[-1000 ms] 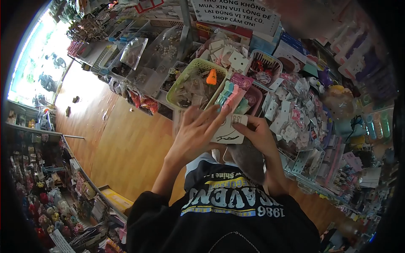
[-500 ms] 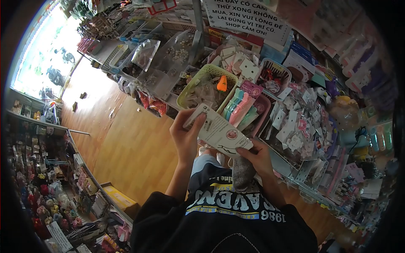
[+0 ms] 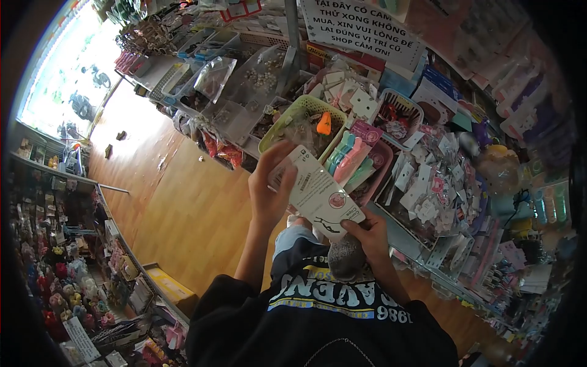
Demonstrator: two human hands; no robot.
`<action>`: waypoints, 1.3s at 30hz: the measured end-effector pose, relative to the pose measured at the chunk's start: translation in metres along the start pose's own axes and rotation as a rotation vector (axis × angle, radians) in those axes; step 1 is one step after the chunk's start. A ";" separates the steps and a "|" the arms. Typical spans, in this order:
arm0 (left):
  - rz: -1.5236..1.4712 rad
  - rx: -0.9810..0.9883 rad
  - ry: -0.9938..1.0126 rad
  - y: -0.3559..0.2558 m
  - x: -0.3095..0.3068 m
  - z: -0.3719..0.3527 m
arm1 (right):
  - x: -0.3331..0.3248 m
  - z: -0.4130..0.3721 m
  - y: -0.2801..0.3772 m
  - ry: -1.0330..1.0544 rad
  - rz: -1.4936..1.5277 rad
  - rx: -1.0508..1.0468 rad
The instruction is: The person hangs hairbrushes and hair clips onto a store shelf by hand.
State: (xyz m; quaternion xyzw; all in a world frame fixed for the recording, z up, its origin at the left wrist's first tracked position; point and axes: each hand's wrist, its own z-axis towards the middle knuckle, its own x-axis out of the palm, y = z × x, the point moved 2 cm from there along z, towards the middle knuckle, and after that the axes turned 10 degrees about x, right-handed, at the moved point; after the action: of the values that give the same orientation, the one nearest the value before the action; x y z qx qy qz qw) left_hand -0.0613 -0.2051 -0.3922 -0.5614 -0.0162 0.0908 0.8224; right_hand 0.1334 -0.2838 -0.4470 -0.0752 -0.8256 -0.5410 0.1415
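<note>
My left hand [image 3: 269, 188] grips the upper left end of a white printed packaging card [image 3: 323, 199], thumb on its face and fingers behind. At the card's lower right corner, my right hand [image 3: 369, 237] pinches the edge between thumb and fingers. The card shows a barcode, small text, a round pink picture and a black line drawing; its far side is hidden. Just beyond it, pastel hair clips [image 3: 347, 158] on a pink card lie in a pink basket [image 3: 384, 160]. A green-yellow basket [image 3: 269, 137] with bagged items and an orange piece [image 3: 324, 124] stands beside them.
A grey fuzzy thing [image 3: 346, 259] hangs before my shirt. Carded accessories [image 3: 431, 183] fill a tray at the right. A printed sign [image 3: 361, 30] stands at the back. Crowded shelves [image 3: 67, 269] line the left, with a yellow box [image 3: 171, 286] on the wooden floor [image 3: 189, 208].
The card has tilted more steeply and turned its printed face further towards me. Both hands still hold it, the right one slightly lower. The view has shifted a little.
</note>
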 end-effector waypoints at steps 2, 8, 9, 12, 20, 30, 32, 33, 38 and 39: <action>0.162 0.535 0.028 -0.017 -0.002 0.005 | 0.001 -0.002 0.006 -0.012 0.053 -0.006; 0.785 0.923 0.422 -0.053 -0.005 -0.023 | -0.003 -0.009 0.028 -0.014 0.119 -0.029; 0.865 0.967 0.378 -0.056 -0.006 -0.021 | -0.003 -0.010 0.031 -0.016 0.144 -0.004; 0.906 1.249 0.597 -0.062 0.003 -0.005 | 0.000 -0.015 0.042 0.000 0.095 -0.017; 0.335 1.097 0.742 -0.087 0.066 0.014 | -0.016 -0.032 0.058 -0.076 0.355 -0.308; -0.069 0.533 0.155 -0.141 0.067 0.088 | -0.026 -0.049 0.063 0.114 0.249 -0.501; -0.197 0.631 0.122 -0.163 0.064 0.143 | -0.030 -0.045 0.057 0.075 0.227 -0.376; -0.357 0.491 0.134 -0.175 0.066 0.161 | -0.029 -0.043 0.054 0.082 0.223 -0.377; -0.400 0.602 0.183 -0.193 0.071 0.220 | -0.024 -0.042 0.043 -0.010 0.249 -0.234; -0.398 0.606 0.186 -0.192 0.072 0.226 | -0.026 -0.042 0.042 -0.008 0.252 -0.237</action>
State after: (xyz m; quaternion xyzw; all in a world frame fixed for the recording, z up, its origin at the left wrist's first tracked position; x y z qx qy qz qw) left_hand 0.0057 -0.0532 -0.1360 -0.2844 -0.0229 -0.1215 0.9507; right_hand 0.1759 -0.3043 -0.4025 -0.1964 -0.7404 -0.6124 0.1952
